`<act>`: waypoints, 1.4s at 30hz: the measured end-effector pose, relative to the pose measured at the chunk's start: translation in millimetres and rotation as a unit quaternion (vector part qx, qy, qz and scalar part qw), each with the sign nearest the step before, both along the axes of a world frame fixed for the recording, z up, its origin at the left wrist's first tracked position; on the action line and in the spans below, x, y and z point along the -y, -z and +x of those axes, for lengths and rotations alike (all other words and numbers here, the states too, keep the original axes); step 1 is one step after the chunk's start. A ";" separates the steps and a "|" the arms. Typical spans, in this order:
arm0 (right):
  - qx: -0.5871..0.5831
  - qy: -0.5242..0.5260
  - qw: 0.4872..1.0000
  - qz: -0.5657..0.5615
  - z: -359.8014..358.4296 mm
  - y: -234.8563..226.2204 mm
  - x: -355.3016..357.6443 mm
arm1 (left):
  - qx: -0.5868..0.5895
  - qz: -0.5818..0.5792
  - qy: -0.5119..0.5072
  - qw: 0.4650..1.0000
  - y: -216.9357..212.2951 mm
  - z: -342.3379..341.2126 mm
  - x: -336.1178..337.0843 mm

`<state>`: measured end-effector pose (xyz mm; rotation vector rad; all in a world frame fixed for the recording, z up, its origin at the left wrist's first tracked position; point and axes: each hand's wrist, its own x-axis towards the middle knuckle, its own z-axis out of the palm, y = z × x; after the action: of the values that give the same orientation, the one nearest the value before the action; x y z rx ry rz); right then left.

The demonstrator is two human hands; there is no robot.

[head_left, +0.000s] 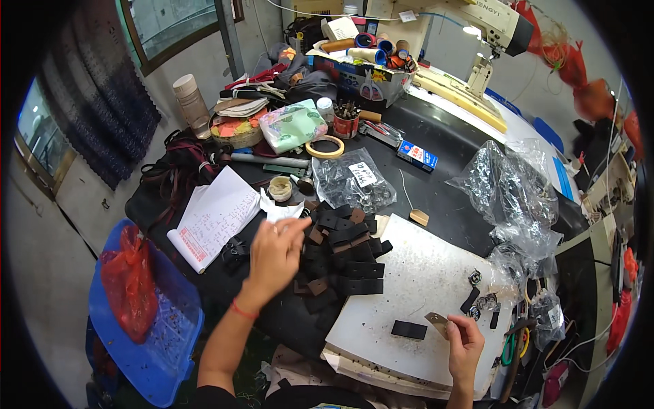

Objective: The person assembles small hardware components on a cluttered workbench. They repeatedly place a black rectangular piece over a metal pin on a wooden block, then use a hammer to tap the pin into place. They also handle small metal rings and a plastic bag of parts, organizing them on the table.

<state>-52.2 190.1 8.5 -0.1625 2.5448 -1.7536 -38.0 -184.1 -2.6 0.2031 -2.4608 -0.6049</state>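
Observation:
My right hand [464, 344] pinches a small tan flat piece [436, 321] with punched holes, above the near right of a white work board [415, 266]. Just left of it, a black strap piece [409, 330] lies flat on the board. Over the left edge of a heap of black and brown strap pieces [360, 270] hovers my left hand [274, 255], a red cord round its wrist. Its fingers are bent and slightly smeared by motion, so whether they hold anything is unclear. Small round metal parts [475, 277] and black bits rest at the board's right side.
A written-on paper pad [216, 215], an open tub [280, 188], a tape roll [325, 146] and plastic bags [354, 180] surround the heap. Scissors [508, 349] lie at the right edge. A blue scoop-shaped bin [170, 327] stands lower left; a sewing machine [484, 41] is behind.

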 end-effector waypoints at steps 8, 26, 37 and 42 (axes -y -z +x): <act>-0.040 0.006 0.999 0.000 8.2 11.3 6.6 | 0.072 -0.145 -0.115 0.980 55.8 -28.2 72.4; 0.024 -0.159 0.986 0.045 -5.4 -23.5 20.1 | 0.083 0.116 0.160 0.977 -45.3 33.1 -91.7; -0.044 -0.188 0.975 0.113 -11.2 -14.4 30.4 | 0.085 0.113 0.318 0.938 -3.9 34.9 -140.8; -0.097 -0.180 0.968 0.142 -9.3 -9.9 31.2 | 0.085 0.043 0.319 0.943 -8.5 34.5 -144.7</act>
<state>-61.5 158.9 18.4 -0.7615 2.6444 -1.2846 -3.5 -39.4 5.9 -0.5585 -2.6571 -0.9968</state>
